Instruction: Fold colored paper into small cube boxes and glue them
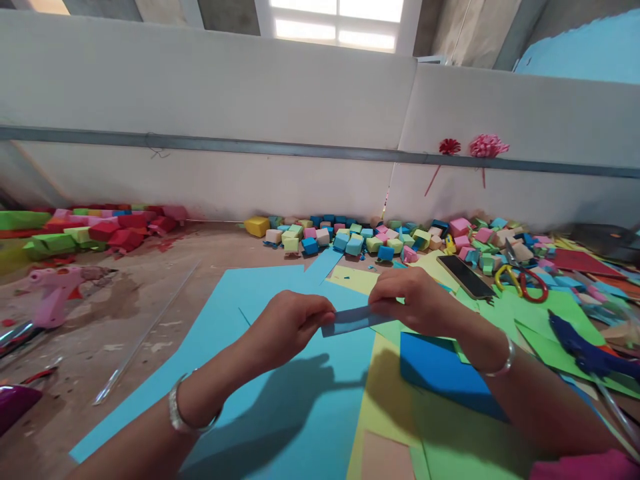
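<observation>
A narrow strip of blue-grey paper (353,320) is stretched between my two hands, held above the table. My left hand (287,327) pinches its left end between thumb and fingers. At the right end, my right hand (415,300) grips the strip the same way. Beneath them lies a large light-blue paper sheet (215,333), with the shadow of my hands on it. A dark-blue sheet (440,373) lies under my right forearm, over yellow and green papers (450,433).
Small folded paper boxes (350,240) line the wall. At right are a phone (465,277), scissors (523,283) and a blue glue gun (590,353). On the left are a pink glue gun (55,293), a clear glue stick (145,333) and red and green boxes (115,230).
</observation>
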A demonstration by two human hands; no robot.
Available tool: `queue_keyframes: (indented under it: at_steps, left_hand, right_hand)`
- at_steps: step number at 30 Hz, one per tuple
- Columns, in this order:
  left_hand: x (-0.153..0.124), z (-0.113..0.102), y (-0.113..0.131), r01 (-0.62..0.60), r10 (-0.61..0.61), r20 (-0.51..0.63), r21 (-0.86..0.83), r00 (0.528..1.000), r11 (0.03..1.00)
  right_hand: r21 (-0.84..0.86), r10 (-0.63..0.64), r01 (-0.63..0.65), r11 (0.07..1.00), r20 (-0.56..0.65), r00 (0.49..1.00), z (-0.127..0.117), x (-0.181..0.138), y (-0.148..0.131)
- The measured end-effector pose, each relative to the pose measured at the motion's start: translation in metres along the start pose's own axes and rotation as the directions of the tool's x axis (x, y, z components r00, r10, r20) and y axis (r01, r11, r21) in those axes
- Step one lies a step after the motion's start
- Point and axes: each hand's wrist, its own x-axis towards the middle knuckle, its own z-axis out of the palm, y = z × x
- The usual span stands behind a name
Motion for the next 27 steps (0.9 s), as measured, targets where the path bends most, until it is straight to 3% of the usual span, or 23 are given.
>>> queue_keyframes:
  at_steps: [8,10,12,14,16,18,19,21,23,27]
  left_hand:
    - [0.0,-0.009,-0.001,0.001,0.003,0.063,-0.062,0.998,0.998]
    - [0.002,-0.009,-0.003,0.026,-0.015,0.077,-0.143,0.997,0.989]
    - [0.004,-0.007,-0.005,0.1,-0.094,0.034,-0.327,0.995,0.94]
    - [0.007,-0.004,-0.006,0.155,-0.231,-0.047,-0.61,0.972,0.777]
    - [0.008,0.001,-0.005,0.12,-0.331,-0.068,-0.85,0.941,0.514]
    - [0.008,0.007,-0.002,0.086,-0.361,-0.033,-0.947,0.932,0.31]
    - [0.007,0.011,-0.001,0.098,-0.381,-0.013,-0.957,0.924,0.272]
    - [0.006,0.018,0.001,0.151,-0.457,0.0,-0.944,0.889,0.294]
    - [0.005,0.023,0.001,0.169,-0.511,-0.02,-0.932,0.859,0.32]
    - [0.007,0.026,-0.002,0.162,-0.514,-0.042,-0.925,0.856,0.345]
  right_hand:
    - [0.141,0.121,-0.146,0.979,0.173,0.977,-0.001,0.0,0.008]
    - [0.146,0.136,-0.163,0.976,0.177,0.975,-0.001,0.001,0.008]
    - [0.164,0.163,-0.182,0.969,0.126,0.979,-0.002,0.002,0.008]
    - [0.21,0.231,-0.229,0.951,0.012,0.973,-0.001,0.004,0.006]
    - [0.295,0.33,-0.278,0.914,-0.144,0.933,0.006,0.006,0.004]
    - [0.395,0.412,-0.284,0.874,-0.289,0.864,0.02,0.007,0.0]
    - [0.437,0.434,-0.268,0.858,-0.341,0.834,0.029,0.008,-0.002]
    - [0.474,0.433,-0.231,0.849,-0.378,0.818,0.046,0.009,-0.007]
    - [0.442,0.378,-0.2,0.874,-0.364,0.851,0.061,0.008,-0.011]
    - [0.258,0.194,-0.106,0.96,-0.342,0.919,0.076,0.006,-0.013]
